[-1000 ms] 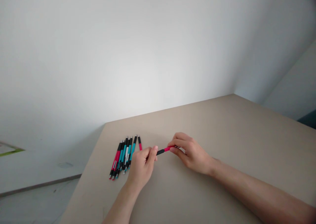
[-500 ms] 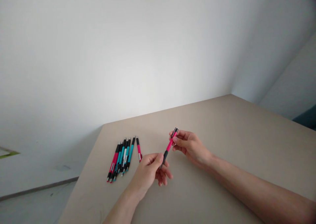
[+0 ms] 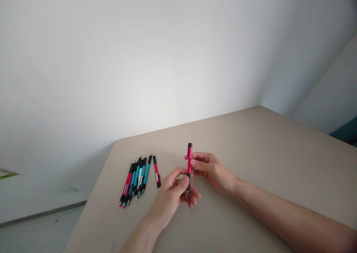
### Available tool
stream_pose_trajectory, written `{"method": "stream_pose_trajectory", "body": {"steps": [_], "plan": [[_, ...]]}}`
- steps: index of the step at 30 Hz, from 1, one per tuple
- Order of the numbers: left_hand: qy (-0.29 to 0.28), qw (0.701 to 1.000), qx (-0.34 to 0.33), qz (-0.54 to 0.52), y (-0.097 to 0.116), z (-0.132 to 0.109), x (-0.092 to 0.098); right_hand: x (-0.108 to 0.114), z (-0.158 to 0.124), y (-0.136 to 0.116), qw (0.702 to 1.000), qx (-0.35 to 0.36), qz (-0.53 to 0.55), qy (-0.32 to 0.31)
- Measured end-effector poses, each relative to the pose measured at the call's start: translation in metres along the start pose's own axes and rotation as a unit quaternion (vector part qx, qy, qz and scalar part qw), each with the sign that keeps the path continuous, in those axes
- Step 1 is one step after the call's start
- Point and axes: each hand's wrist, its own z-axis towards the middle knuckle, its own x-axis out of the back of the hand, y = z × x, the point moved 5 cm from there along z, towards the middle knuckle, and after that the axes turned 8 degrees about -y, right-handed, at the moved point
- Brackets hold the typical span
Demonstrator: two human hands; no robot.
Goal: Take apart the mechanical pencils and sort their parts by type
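Just a plain indoor room, office or home I can't tell: a beige table [image 3: 264, 149] stands against a white wall [image 3: 167, 59], with ballpoint pens [image 3: 146, 173] lying on it.

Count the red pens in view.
4: one held pen between left hand and right hand, a lone pen right of the bunch, two pens at the bunch's left edge. Overlap may hide others.

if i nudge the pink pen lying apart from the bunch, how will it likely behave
The pink pen has a slim, seemingly rounded barrel, so a sideways push would probably make it roll, though what looks like a clip near its lower end may stop it. Its straight form suggests it's stiff, and its thinness that it's light.
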Motion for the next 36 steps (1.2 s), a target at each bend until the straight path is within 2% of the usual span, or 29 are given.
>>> {"method": "stream_pose_trajectory", "body": {"steps": [3, 5, 10, 14, 17, 25, 28, 32, 36], "plan": [[0.042, 0.997, -0.017, 0.056, 0.0, 0.002, 0.003, 0.001, 0.002, 0.009, 0.999, -0.026, -0.031, 0.009], [0.049, 0.997, -0.021, 0.058, -0.001, 0.004, 0.003, 0.001, 0.003, 0.013, 0.999, -0.027, -0.041, 0.013], [0.023, 0.998, -0.01, -0.052, -0.008, 0.006, 0.002, 0.004, 0.002, 0.007, 1.0, 0.016, -0.013, 0.017], [0.011, 0.993, -0.001, -0.12, -0.011, 0.006, -0.002, 0.0, 0.001, 0.001, 0.999, 0.018, 0.018, -0.028], [0.009, 0.991, -0.011, -0.132, -0.008, 0.005, -0.003, -0.003, 0.0, -0.001, 0.998, 0.021, 0.031, -0.042], [-0.023, 0.988, -0.004, -0.152, -0.003, 0.003, -0.006, 0.0, 0.0, -0.004, 0.999, 0.038, 0.028, -0.025], [-0.016, 0.989, -0.003, -0.149, -0.001, 0.003, -0.007, -0.001, 0.0, -0.004, 0.998, 0.039, 0.022, -0.034], [0.007, 0.996, 0.01, -0.093, 0.0, 0.003, -0.007, -0.002, 0.0, -0.004, 0.999, 0.026, 0.011, -0.042], [0.032, 0.997, 0.031, -0.056, 0.0, 0.001, -0.001, 0.004, 0.002, -0.008, 0.999, 0.043, 0.022, 0.0]]}}
